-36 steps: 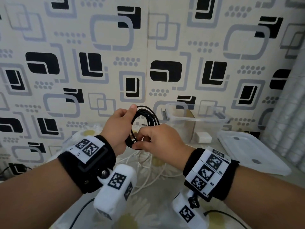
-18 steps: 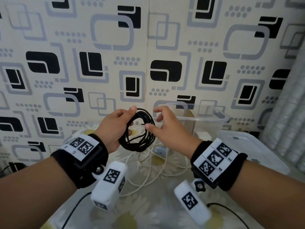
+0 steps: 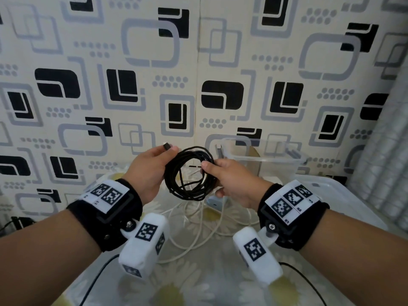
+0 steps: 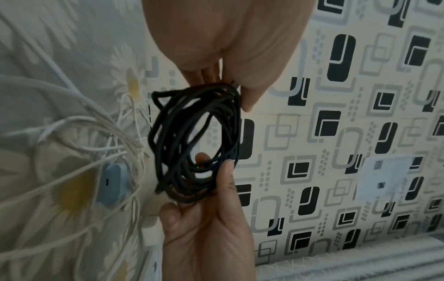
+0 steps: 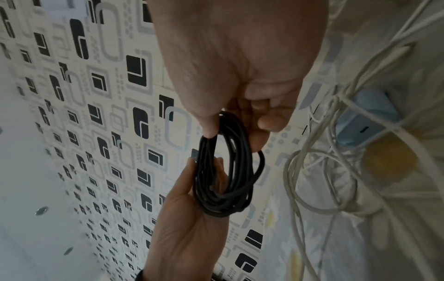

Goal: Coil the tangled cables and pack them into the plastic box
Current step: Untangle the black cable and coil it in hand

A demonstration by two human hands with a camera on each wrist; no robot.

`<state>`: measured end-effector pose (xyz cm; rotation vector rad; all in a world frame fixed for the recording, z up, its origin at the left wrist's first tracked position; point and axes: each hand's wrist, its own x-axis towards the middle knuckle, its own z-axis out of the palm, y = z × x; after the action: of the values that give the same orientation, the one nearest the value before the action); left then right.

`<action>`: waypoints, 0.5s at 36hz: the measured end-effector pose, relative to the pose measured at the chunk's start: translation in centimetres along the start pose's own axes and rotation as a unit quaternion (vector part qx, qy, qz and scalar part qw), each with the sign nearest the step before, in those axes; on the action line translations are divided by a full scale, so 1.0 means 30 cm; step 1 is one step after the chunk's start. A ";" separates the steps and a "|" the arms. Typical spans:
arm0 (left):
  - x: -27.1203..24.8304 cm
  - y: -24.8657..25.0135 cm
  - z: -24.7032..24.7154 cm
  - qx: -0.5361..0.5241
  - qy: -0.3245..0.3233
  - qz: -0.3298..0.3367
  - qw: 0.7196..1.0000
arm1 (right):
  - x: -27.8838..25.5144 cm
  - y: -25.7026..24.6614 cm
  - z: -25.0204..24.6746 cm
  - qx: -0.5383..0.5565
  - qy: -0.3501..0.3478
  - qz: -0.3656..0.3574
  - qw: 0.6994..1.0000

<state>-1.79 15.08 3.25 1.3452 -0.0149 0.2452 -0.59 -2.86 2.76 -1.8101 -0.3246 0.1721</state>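
While the white cables (image 3: 198,219) lie tangled on the desk (image 3: 198,281) below it, the black coil (image 3: 190,173) hangs between the left hand (image 3: 148,171) and right hand (image 3: 231,180), each pinching one side. Keep both pinches firm so no loop springs loose, tuck the plug end at the left thumb, then carry the coil to the open plastic box (image 3: 265,157) just behind it.

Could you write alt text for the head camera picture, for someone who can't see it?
Two hands hold a coiled black cable up over a table: the left hand grips one side, the right hand the other. Loose white cables lie below; a clear plastic box stands behind.
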 end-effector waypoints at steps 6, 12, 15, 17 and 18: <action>-0.018 0.025 -0.014 0.023 -0.088 -0.067 0.994 | -0.001 -0.006 -0.019 0.068 0.009 0.010 0.998; -0.033 0.015 -0.017 0.001 -0.178 -0.119 0.977 | 0.001 -0.006 -0.019 0.079 0.009 0.012 0.997; -0.040 -0.005 0.000 0.005 -0.163 -0.090 0.983 | -0.002 0.000 -0.020 0.030 0.015 0.011 0.999; -0.040 -0.014 0.006 0.009 -0.146 -0.078 0.986 | -0.004 0.003 -0.021 0.011 0.018 0.014 1.000; -0.040 -0.016 0.008 0.010 -0.140 -0.075 0.987 | -0.006 0.003 -0.021 0.010 0.018 0.019 1.000</action>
<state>-2.84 14.55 2.68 1.3853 -0.1456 -0.0720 -0.56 -3.51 2.82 -1.7974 -0.2625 0.1694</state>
